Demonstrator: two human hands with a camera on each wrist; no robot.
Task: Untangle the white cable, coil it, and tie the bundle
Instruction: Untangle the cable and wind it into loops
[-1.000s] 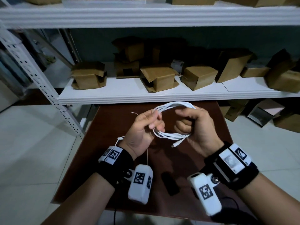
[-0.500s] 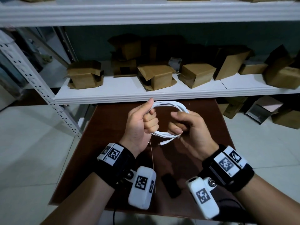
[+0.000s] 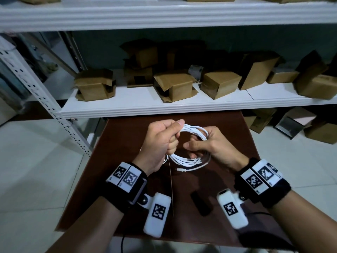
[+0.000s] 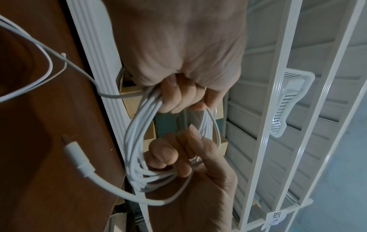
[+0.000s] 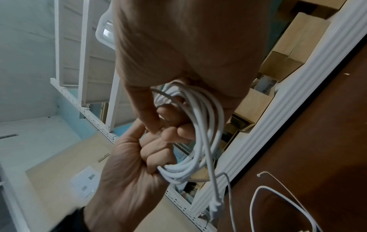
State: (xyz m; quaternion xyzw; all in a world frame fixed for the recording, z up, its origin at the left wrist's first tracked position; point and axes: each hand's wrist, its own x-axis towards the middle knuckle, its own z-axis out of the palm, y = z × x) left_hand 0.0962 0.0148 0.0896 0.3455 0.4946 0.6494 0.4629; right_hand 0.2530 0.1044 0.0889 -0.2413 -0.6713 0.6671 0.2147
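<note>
The white cable (image 3: 187, 160) is wound into a coil of several loops, held in the air over the brown table (image 3: 113, 179). My left hand (image 3: 170, 141) grips the coil's left side in a fist; its fingers (image 4: 178, 97) wrap the strands. My right hand (image 3: 200, 143) holds the right side with fingers curled through the loop (image 4: 186, 155), the thumb pointing left. The loose connector end (image 3: 179, 169) (image 4: 77, 157) dangles below the coil (image 5: 204, 125). A thin tie (image 3: 171, 189) hangs down from my left hand; its small head (image 4: 63, 55) (image 5: 259, 175) shows in both wrist views.
A small black object (image 3: 200, 204) lies on the table near its front. Right behind the table runs a white shelf (image 3: 182, 108) with several cardboard boxes (image 3: 173, 84). More boxes stand on the tiled floor at the right (image 3: 321, 130).
The coil stood more upright between my hands; now it leans flatter and lower. My left hand has closed into a fist on its left side, and my right hand has re-gripped the right side.
</note>
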